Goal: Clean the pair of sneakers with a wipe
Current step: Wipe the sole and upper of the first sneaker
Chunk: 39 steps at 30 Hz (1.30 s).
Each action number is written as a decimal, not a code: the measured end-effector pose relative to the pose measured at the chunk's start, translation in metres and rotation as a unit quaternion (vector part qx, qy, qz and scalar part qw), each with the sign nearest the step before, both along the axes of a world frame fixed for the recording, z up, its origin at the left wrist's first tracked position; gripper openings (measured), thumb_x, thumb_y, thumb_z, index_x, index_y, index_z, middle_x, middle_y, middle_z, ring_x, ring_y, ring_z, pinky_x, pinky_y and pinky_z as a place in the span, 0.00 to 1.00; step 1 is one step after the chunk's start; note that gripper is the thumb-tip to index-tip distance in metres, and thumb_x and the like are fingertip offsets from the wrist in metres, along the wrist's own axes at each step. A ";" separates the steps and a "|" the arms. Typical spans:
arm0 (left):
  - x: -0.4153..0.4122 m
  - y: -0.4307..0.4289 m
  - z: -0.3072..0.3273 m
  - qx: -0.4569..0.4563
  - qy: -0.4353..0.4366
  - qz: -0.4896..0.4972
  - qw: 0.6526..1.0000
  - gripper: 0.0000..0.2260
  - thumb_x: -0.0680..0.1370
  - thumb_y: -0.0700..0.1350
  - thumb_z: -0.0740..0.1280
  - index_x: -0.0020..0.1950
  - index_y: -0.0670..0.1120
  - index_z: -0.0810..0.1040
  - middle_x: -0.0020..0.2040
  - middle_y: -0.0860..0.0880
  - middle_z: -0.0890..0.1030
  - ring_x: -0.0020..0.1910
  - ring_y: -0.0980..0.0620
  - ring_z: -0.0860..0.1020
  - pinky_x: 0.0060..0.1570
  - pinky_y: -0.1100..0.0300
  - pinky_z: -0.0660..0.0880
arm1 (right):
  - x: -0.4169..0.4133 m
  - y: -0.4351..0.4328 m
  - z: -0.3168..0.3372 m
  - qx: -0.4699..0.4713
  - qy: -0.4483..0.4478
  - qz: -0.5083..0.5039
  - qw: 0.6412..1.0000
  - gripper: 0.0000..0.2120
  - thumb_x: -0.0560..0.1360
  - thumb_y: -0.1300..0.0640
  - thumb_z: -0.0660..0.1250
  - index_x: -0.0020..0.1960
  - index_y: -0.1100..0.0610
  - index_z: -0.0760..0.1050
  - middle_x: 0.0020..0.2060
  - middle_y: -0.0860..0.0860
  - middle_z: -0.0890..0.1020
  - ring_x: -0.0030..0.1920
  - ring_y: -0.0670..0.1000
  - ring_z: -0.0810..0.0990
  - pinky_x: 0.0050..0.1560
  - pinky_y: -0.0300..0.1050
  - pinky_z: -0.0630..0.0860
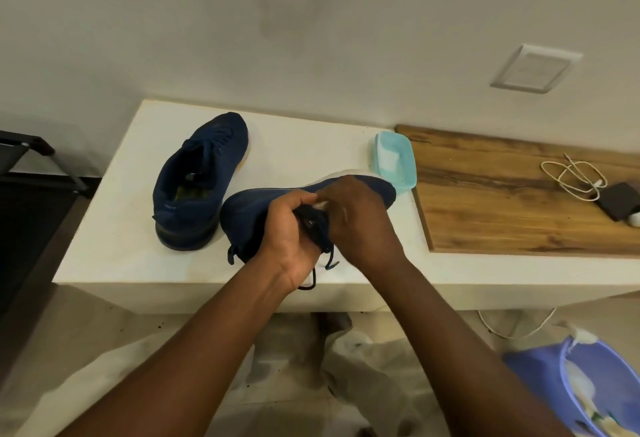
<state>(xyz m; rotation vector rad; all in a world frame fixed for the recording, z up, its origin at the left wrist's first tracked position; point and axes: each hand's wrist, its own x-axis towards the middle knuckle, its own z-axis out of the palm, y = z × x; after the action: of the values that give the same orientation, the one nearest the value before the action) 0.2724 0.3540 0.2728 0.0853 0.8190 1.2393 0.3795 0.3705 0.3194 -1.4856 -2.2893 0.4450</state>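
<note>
Two navy blue sneakers are on the white counter (114, 249). One sneaker (197, 176) stands upright at the left, its opening facing me. The other sneaker (249, 214) lies on its side in the middle, toe pointing right, with its pale sole turned away. My left hand (291, 232) grips this sneaker around the tongue and collar. My right hand (356, 214) presses a small white wipe (320, 205) against the tongue area; only a corner of the wipe shows between my fingers. Dark laces (323, 268) dangle toward the counter's front edge.
A light blue tub of wipes (394, 161) sits behind the held sneaker's toe. A wooden board (502, 204) at the right carries a white cable (575, 176) and a dark charger (620, 201). A purple basin (581, 391) stands on the floor at lower right.
</note>
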 end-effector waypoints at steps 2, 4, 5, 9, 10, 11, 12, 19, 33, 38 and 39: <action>-0.003 0.000 -0.003 0.002 -0.014 0.001 1.000 0.10 0.77 0.42 0.64 0.47 0.40 0.83 0.41 0.44 0.82 0.39 0.48 0.79 0.49 0.54 0.73 | 0.004 0.003 -0.004 0.020 0.013 0.016 1.000 0.07 0.72 0.67 0.70 0.46 0.59 0.84 0.41 0.55 0.84 0.41 0.51 0.80 0.44 0.45 0.78; -0.004 0.002 -0.002 -0.011 -0.041 0.001 0.999 0.14 0.71 0.43 0.69 0.54 0.38 0.80 0.47 0.42 0.77 0.41 0.47 0.76 0.51 0.55 0.67 | 0.022 0.019 -0.010 0.021 0.043 -0.084 0.995 0.10 0.73 0.68 0.68 0.49 0.58 0.84 0.47 0.54 0.83 0.48 0.51 0.80 0.50 0.39 0.75; -0.005 0.004 -0.002 -0.017 -0.053 0.004 0.998 0.16 0.68 0.44 0.71 0.53 0.40 0.78 0.47 0.42 0.74 0.42 0.47 0.74 0.50 0.56 0.66 | 0.030 0.026 -0.013 0.017 0.041 -0.144 0.989 0.10 0.74 0.68 0.68 0.51 0.57 0.83 0.50 0.53 0.82 0.50 0.50 0.80 0.51 0.36 0.72; -0.004 0.005 -0.001 -0.024 -0.042 0.008 0.999 0.08 0.75 0.43 0.65 0.42 0.39 0.80 0.40 0.43 0.80 0.38 0.49 0.77 0.49 0.59 0.68 | 0.018 0.018 -0.017 0.009 0.067 -0.129 0.989 0.10 0.74 0.67 0.68 0.52 0.56 0.82 0.49 0.51 0.81 0.50 0.49 0.79 0.49 0.36 0.73; -0.005 0.005 -0.002 -0.017 -0.036 0.011 0.999 0.12 0.78 0.43 0.62 0.42 0.39 0.83 0.40 0.43 0.82 0.37 0.49 0.80 0.49 0.58 0.73 | 0.008 0.009 -0.015 0.013 0.071 -0.071 0.995 0.10 0.73 0.66 0.68 0.50 0.56 0.83 0.47 0.52 0.82 0.48 0.49 0.80 0.48 0.40 0.76; -0.006 0.005 -0.004 -0.010 -0.033 0.013 0.999 0.14 0.80 0.43 0.61 0.45 0.39 0.84 0.41 0.43 0.84 0.38 0.48 0.83 0.47 0.56 0.77 | 0.001 -0.001 -0.011 0.014 0.062 -0.016 0.998 0.09 0.73 0.66 0.69 0.50 0.56 0.84 0.45 0.53 0.83 0.45 0.50 0.81 0.46 0.43 0.79; -0.007 0.005 -0.004 -0.008 -0.030 0.016 0.999 0.14 0.80 0.44 0.60 0.50 0.40 0.84 0.44 0.43 0.85 0.40 0.47 0.84 0.46 0.55 0.80 | -0.002 -0.006 -0.010 0.021 0.053 0.021 0.998 0.08 0.73 0.66 0.70 0.49 0.57 0.84 0.44 0.53 0.84 0.43 0.50 0.81 0.45 0.44 0.80; -0.007 0.004 0.004 -0.025 -0.054 0.008 0.998 0.19 0.80 0.45 0.60 0.65 0.35 0.79 0.50 0.40 0.83 0.40 0.50 0.81 0.45 0.63 0.77 | 0.025 0.023 -0.022 0.023 0.091 -0.150 0.984 0.08 0.75 0.66 0.67 0.50 0.57 0.83 0.49 0.51 0.83 0.47 0.45 0.78 0.50 0.29 0.74; -0.015 0.007 0.003 0.022 -0.036 -0.003 0.999 0.30 0.81 0.62 0.64 0.70 0.39 0.79 0.67 0.38 0.81 0.67 0.39 0.80 0.69 0.42 0.75 | -0.010 -0.013 -0.020 -0.006 0.030 0.031 0.999 0.08 0.76 0.60 0.67 0.49 0.52 0.83 0.43 0.46 0.81 0.41 0.44 0.76 0.47 0.38 0.76; -0.011 0.008 0.008 0.039 -0.047 -0.012 0.998 0.29 0.83 0.59 0.63 0.72 0.37 0.75 0.67 0.36 0.81 0.68 0.36 0.79 0.67 0.39 0.76 | 0.029 0.016 -0.022 -0.018 0.081 -0.119 0.989 0.08 0.73 0.63 0.69 0.49 0.53 0.83 0.45 0.46 0.81 0.45 0.44 0.78 0.44 0.29 0.70; -0.010 0.010 0.008 0.040 -0.038 -0.011 0.998 0.28 0.83 0.57 0.65 0.72 0.37 0.75 0.66 0.36 0.81 0.67 0.36 0.79 0.67 0.39 0.76 | 0.034 0.018 -0.025 -0.016 0.085 -0.142 0.986 0.08 0.74 0.63 0.69 0.50 0.53 0.83 0.45 0.45 0.81 0.45 0.43 0.77 0.42 0.27 0.68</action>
<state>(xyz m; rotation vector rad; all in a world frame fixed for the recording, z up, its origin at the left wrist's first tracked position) 0.2629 0.3641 0.2808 0.1109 0.7003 1.2475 0.4132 0.3887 0.2943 -1.6884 -1.9121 0.5050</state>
